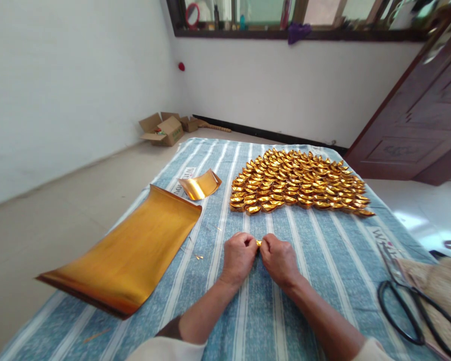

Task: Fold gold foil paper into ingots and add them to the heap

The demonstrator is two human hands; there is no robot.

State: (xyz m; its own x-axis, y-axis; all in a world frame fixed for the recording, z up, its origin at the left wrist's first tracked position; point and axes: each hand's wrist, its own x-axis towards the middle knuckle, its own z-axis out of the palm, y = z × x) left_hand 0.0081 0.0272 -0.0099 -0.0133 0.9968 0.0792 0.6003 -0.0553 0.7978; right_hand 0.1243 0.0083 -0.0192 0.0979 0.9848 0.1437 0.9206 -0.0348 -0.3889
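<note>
Left hand (238, 256) & right hand (280, 258) pinch a small gold foil piece (258, 243) btwn fingertips, low over the blue striped cloth surface (323, 250) for steadiness; folded gold foil ingots (298, 181) massed beyond, w/ gold foil sheets (131, 250) at left in reach.

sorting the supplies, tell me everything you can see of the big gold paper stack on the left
The gold paper stack is a pile of large shiny gold sheets, foil-like, with darker reddish-brown edges showing at its near corner. It lies on the blue striped cloth, its near end overhanging the left edge, its far end curling upward. Neither hand touches it.
</note>
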